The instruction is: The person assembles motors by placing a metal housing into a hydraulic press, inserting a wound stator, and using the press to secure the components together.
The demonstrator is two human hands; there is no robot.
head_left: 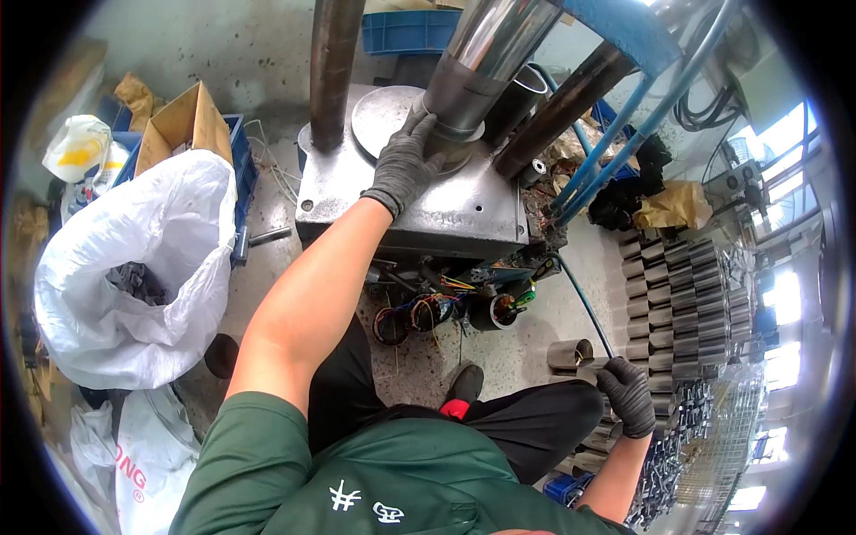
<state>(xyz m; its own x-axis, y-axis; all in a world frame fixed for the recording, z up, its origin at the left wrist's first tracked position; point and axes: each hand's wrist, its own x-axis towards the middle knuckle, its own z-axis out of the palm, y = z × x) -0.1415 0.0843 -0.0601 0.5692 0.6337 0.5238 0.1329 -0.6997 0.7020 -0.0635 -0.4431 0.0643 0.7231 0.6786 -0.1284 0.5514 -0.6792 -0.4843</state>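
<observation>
In a dark grey glove, my left hand (406,169) is cupped against the near left side of a dark metal sleeve (461,98). The sleeve stands under the shiny ram (504,36) of a press, by a round steel plate (374,120) on the press table (348,192). Some of those fingertips are hidden behind the sleeve. My right hand (627,397), gloved too, is closed around the end of a long thin lever (584,303) that runs from the press's right side. Close to that hand a short metal cylinder (571,355) lies on the floor.
Steel columns (336,80) flank the ram. On the left stand a white sack (89,267) and a cardboard box (192,125). Stacked metal cylinders (687,303) and a pile of small metal parts (682,437) fill the right. Wound parts with coloured wires (428,312) sit below the press.
</observation>
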